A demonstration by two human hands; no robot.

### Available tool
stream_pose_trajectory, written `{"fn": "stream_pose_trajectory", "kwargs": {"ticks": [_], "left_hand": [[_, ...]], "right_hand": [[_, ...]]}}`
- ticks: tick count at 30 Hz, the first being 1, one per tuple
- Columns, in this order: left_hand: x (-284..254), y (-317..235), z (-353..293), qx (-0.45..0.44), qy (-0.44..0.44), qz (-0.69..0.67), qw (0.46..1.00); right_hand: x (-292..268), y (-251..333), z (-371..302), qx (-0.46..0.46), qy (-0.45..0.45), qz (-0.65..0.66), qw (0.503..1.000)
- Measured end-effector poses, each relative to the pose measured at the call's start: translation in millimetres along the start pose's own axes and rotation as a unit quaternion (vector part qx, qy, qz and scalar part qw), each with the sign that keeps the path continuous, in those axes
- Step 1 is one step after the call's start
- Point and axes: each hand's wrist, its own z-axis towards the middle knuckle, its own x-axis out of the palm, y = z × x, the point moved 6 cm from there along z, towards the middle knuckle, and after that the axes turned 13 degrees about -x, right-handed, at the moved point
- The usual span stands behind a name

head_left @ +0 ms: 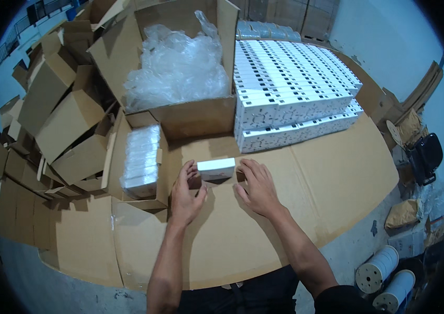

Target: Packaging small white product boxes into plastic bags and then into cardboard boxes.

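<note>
A small white box (216,169) stands on the cardboard-covered table in front of me. My left hand (185,195) is beside its left end, fingers curved and apart, very close to it; whether they touch it I cannot tell. At the other end, my right hand (258,184) has its fingers spread, with a narrow gap to the box. Neither hand is closed around anything. Left of my left hand, an open carton (163,180) holds a row of items in clear plastic wrap (142,157). Behind to the right, many similar white boxes (295,104) stand in tight stacked rows.
A large open carton (190,116) full of clear plastic bags (177,68) stands at the back. Empty cardboard boxes (70,125) are heaped on the left. Cable spools (378,269) stand on the floor at lower right, below a black chair (425,157).
</note>
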Motion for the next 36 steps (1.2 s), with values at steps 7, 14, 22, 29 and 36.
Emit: {"fn": "stream_pose_trajectory", "kwargs": {"ticks": [7,14,22,29,36], "left_hand": [[-15.8,-73.5,-17.6,0.121,-0.138,0.075,0.980],[-38.1,-187.4,92.0,0.207,-0.240,0.066,0.946],[-31.9,-244.1,292.0,0.215,-0.191,0.117,0.951],[3.5,-240.6,385.1,0.097,-0.139,0.136,0.976],[-26.8,-267.2,346.0,0.165,-0.223,0.023,0.960]], "right_hand": [[-3.5,5.0,-10.2,0.014,0.048,-0.077,0.996],[-4.4,8.2,-8.0,0.012,0.045,-0.100,0.994],[-0.9,11.3,-6.3,0.003,0.036,-0.126,0.991],[-11.5,15.3,-0.7,0.000,0.008,-0.094,0.996],[-13.3,11.5,-4.2,0.014,0.018,-0.102,0.995]]}}
